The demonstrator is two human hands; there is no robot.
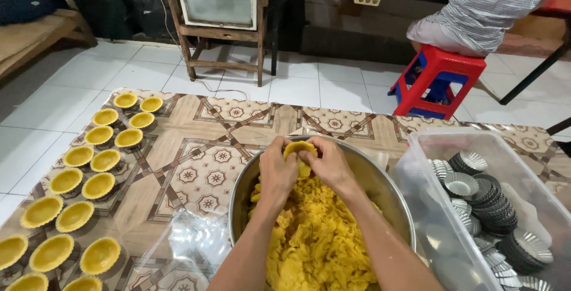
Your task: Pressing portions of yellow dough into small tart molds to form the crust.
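My left hand (276, 169) and my right hand (329, 163) meet over the far rim of a large steel bowl (380, 184), both pressing a small tart mould lined with yellow dough (299, 147). The fingers of each hand curl round the mould's edge. Below them the bowl holds a heap of crumbly yellow dough (315, 237). My forearms reach in from the bottom edge of the view.
Two rows of filled tart shells (89, 166) line the patterned mat at the left. A clear plastic tub (428, 208) at the right holds stacks of empty fluted moulds (488, 202). A person sits on a red stool (437, 80) behind; a wooden stand (220, 35) is beyond.
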